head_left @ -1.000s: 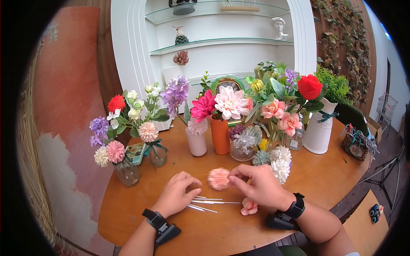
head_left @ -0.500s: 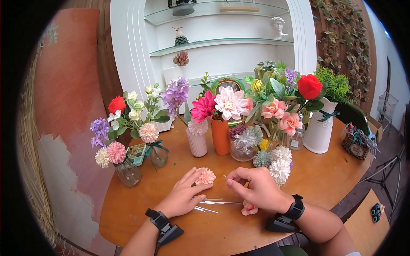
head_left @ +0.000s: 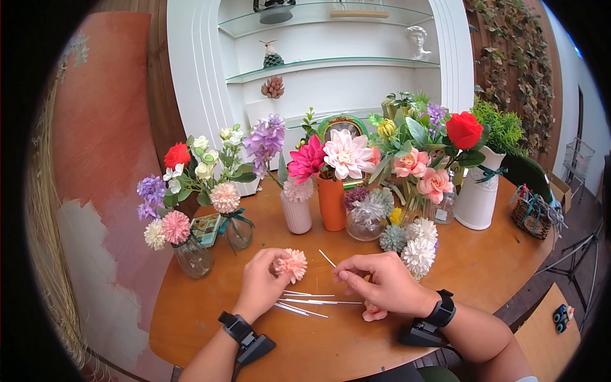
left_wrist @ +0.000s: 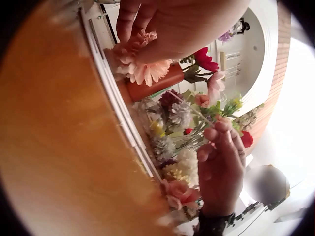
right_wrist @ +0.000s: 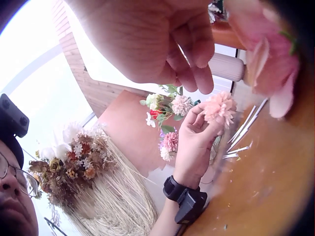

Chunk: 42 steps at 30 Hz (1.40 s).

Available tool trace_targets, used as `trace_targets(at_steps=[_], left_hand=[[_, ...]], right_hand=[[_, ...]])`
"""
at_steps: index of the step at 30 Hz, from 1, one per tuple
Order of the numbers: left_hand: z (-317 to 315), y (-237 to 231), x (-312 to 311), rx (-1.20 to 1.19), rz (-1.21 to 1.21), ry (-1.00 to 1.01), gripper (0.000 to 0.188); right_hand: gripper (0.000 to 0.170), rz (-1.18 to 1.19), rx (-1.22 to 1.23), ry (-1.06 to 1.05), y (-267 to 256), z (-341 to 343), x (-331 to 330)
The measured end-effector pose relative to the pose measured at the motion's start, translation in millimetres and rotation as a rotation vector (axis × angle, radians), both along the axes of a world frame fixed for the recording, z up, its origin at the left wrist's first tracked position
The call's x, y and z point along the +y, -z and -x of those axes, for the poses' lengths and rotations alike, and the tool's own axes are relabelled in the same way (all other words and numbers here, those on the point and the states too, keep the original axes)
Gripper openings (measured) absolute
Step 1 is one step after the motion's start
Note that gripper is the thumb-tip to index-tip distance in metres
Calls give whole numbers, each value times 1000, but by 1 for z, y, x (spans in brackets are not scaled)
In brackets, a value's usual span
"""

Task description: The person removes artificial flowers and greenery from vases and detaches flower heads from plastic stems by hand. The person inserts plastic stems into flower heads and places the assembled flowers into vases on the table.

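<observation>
Now the left hand grips a pink flower, the right hand a white stick slanting forward-left

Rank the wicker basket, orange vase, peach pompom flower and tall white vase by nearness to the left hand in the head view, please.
1. Peach pompom flower: in the left hand.
2. Orange vase: beyond, rightward.
3. Tall white vase: farther right.
4. Wicker basket: farthest right.
</observation>
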<state>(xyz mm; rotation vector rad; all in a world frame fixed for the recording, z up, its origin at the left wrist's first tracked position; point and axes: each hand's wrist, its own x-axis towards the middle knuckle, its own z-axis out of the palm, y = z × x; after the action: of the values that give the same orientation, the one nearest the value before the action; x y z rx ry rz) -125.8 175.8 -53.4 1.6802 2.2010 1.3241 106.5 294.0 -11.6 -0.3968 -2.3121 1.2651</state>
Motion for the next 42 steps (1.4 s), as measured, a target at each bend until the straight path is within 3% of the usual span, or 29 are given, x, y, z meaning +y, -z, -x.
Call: trace_targets(at_steps=[1,2,4,8,10,13,16,20,22,42], left_hand=[[1,0,1,-188,-6,-14,31],[3,1,2,-187,-7,-14,31],[5,4,3,-669,-272,161,31],[3,-2,1,-893,-379,197,31],[7,1,2,-912,-383,200,31],[8,2,2,-920,-392,189,32],[6,1,2,-906,-399,161,33],[3,-1,0,-905,-412,158,30],[2,0,1,-907,-409,158,30],[3,6,2,-890,-279,199,31]], right_hand=[[21,-50,-6,-8,0,0,1],[21,-50,-5,-8,-1,0,0],[20,-31,11,-17,-2,0,-1],[20,-78,64,-57,1,0,-1],[20,82,-4,-67,-6,-2,-6],[20,97,-71,-100,-4,-2,-4],[19,41,41,-174,0,-1,-3],[19,4,-1,-196,3,0,-2],[19,-35,121,-230,11,4,-1],[17,-53,87,-233,5,1,-2]])
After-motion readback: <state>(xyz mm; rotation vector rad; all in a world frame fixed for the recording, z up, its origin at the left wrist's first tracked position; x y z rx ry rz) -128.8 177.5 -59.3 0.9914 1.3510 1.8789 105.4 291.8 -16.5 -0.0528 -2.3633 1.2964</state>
